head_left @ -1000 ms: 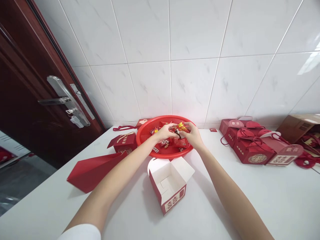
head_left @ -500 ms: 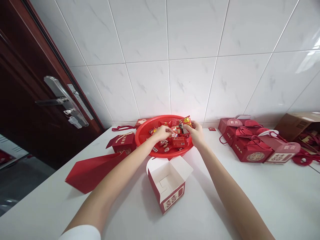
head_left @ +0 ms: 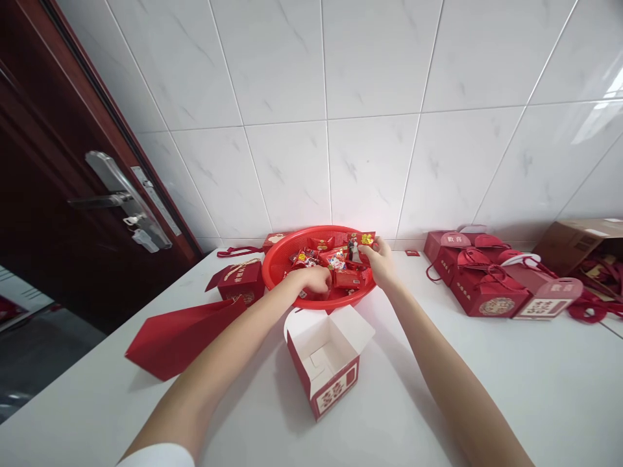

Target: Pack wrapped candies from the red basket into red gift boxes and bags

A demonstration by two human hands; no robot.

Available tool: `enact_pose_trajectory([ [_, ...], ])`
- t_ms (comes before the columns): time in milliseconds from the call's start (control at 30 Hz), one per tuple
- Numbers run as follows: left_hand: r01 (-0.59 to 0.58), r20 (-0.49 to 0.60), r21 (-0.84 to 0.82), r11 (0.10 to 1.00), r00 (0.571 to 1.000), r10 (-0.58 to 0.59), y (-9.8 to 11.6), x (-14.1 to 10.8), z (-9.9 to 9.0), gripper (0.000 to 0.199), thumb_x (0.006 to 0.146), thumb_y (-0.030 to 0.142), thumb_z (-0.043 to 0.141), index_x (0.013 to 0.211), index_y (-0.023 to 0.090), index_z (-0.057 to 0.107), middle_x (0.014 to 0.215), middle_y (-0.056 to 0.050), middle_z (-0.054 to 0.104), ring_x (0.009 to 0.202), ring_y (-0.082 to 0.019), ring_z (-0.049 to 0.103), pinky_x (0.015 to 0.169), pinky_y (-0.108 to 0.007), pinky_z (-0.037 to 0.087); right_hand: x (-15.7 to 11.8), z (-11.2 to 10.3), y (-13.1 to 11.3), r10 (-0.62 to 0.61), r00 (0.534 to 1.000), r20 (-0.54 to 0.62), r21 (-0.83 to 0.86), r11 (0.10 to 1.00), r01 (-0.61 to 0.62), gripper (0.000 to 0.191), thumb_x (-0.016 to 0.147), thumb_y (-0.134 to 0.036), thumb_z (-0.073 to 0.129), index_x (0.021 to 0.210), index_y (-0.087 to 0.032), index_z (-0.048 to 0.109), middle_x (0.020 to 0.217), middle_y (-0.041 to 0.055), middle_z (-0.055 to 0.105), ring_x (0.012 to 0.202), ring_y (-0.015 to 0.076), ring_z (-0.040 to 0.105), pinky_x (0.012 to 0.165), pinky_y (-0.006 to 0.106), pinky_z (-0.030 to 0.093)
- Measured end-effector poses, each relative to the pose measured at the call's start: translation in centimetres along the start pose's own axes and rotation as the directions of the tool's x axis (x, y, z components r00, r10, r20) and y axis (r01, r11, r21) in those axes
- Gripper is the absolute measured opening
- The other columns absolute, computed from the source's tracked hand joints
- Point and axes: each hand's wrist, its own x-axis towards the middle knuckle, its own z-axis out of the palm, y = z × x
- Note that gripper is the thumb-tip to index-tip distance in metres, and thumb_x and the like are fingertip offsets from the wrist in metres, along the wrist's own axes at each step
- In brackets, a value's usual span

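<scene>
A red plastic basket (head_left: 287,241) by the wall holds several wrapped candies (head_left: 335,260) and small red packets. My left hand (head_left: 317,280) is down in the near part of the basket, fingers curled among the sweets; what they grip, if anything, is hidden. At the basket's right rim, my right hand (head_left: 382,264) pinches a red and gold candy packet (head_left: 361,242) with a printed couple on it. Between my forearms stands an opened gift box (head_left: 335,383), red outside and white inside, its flaps spread and nothing inside it.
Left of the basket are a closed red box (head_left: 242,280) and a red folded carton (head_left: 182,337). Several tied red gift boxes (head_left: 487,282) stand on the right, beside a brown cardboard box (head_left: 579,243). A dark door (head_left: 63,149) is at left.
My left hand has moved down and nearer within the basket, its fingers now curled lower. The packet in my right hand has tilted and shows more of its front.
</scene>
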Motion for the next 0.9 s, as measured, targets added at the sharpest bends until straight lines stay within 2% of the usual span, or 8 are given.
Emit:
enact_pose_trajectory([
  [100, -0.073, -0.185, -0.106, 0.992, 0.981, 0.053, 0.0, -0.3, -0.7, 0.01, 0.053, 0.011, 0.069, 0.049, 0.019, 0.063, 0.048, 0.0, 0.057, 0.053, -0.018, 0.055, 0.057, -0.028, 0.042, 0.3, 0.0, 0.4, -0.015, 1.0, 0.002, 0.0, 1.0, 0.015, 0.028, 0.069, -0.038, 0.063, 0.09, -0.025, 0.05, 0.083, 0.0007, 0.07, 0.078, 0.0222, 0.068, 0.072, 0.038, 0.057],
  [167, -0.162, -0.352, -0.198, 0.967, 0.932, 0.084, 0.3, -0.6, -1.2, 0.004, 0.064, 0.02, 0.066, 0.06, 0.019, 0.067, 0.055, 0.0, 0.06, 0.059, -0.017, 0.056, 0.059, -0.026, 0.043, 0.5, 0.0, 0.5, -0.027, 1.0, 0.003, -0.021, 0.999, 0.027, 0.027, 0.07, -0.039, 0.062, 0.088, -0.025, 0.048, 0.084, 0.001, 0.069, 0.078, 0.0219, 0.068, 0.074, 0.038, 0.057],
  [233, -0.27, -0.486, -0.28, 0.921, 0.867, 0.106, 0.7, -0.8, -1.4, 0.015, 0.075, 0.028, 0.06, 0.075, 0.018, 0.071, 0.066, 0.0, 0.063, 0.066, -0.016, 0.058, 0.062, -0.025, 0.044, 0.5, 0.0, 0.6, -0.042, 0.999, 0.005, -0.06, 0.997, 0.042, 0.026, 0.071, -0.04, 0.061, 0.087, -0.025, 0.048, 0.084, 0.001, 0.068, 0.078, 0.0214, 0.066, 0.074, 0.038, 0.056],
  [333, -0.408, -0.58, -0.363, 0.838, 0.803, 0.14, 1.4, -0.9, -1.3, 0.026, 0.081, 0.037, 0.058, 0.092, 0.017, 0.071, 0.079, -0.001, 0.067, 0.072, -0.015, 0.06, 0.067, -0.024, 0.047, 0.3, 0.1, 0.6, -0.074, 0.997, 0.023, -0.142, 0.987, 0.077, 0.024, 0.07, -0.038, 0.062, 0.087, -0.025, 0.05, 0.084, 0.0, 0.066, 0.08, 0.0205, 0.063, 0.076, 0.036, 0.052],
  [433, -0.477, -0.598, -0.412, 0.776, 0.784, 0.164, 1.7, -0.7, -0.9, 0.034, 0.077, 0.038, 0.069, 0.102, 0.016, 0.071, 0.088, -0.003, 0.07, 0.08, -0.016, 0.062, 0.074, -0.026, 0.05, -0.1, 0.4, 0.4, -0.096, 0.992, 0.079, -0.206, 0.972, 0.11, 0.022, 0.069, -0.038, 0.064, 0.083, -0.024, 0.052, 0.079, -0.0019, 0.064, 0.077, 0.0192, 0.059, 0.074, 0.034, 0.049],
  [533, -0.491, -0.562, -0.457, 0.742, 0.806, 0.187, 1.6, -0.3, -0.4, 0.047, 0.072, 0.032, 0.079, 0.113, 0.013, 0.069, 0.096, -0.006, 0.072, 0.085, -0.018, 0.065, 0.08, -0.029, 0.053, -0.5, 0.5, 0.0, -0.083, 0.984, 0.159, -0.229, 0.966, 0.119, 0.021, 0.07, -0.039, 0.065, 0.075, -0.024, 0.051, 0.071, -0.0032, 0.06, 0.07, 0.0177, 0.057, 0.067, 0.032, 0.048],
  [733, -0.47, -0.447, -0.539, 0.699, 0.863, 0.235, 1.8, -0.7, -0.3, 0.041, 0.084, 0.023, 0.068, 0.124, 0.014, 0.066, 0.107, -0.009, 0.073, 0.086, -0.018, 0.069, 0.087, -0.037, 0.056, -1.3, 0.5, -1.2, -0.031, 0.961, 0.275, -0.168, 0.983, 0.08, 0.023, 0.075, -0.043, 0.064, 0.08, -0.023, 0.056, 0.078, -0.0006, 0.066, 0.072, 0.0183, 0.063, 0.065, 0.031, 0.053],
  [900, -0.481, -0.395, -0.517, 0.708, 0.868, 0.301, 2.0, -1.6, -0.6, 0.052, 0.083, 0.021, 0.066, 0.134, 0.015, 0.059, 0.104, -0.007, 0.072, 0.094, -0.019, 0.07, 0.092, -0.035, 0.055, -1.4, 0.5, -1.4, -0.037, 0.967, 0.252, -0.129, 0.989, 0.072, 0.034, 0.071, -0.05, 0.074, 0.081, -0.023, 0.055, 0.076, -0.0011, 0.066, 0.072, 0.0187, 0.064, 0.065, 0.032, 0.052],
])
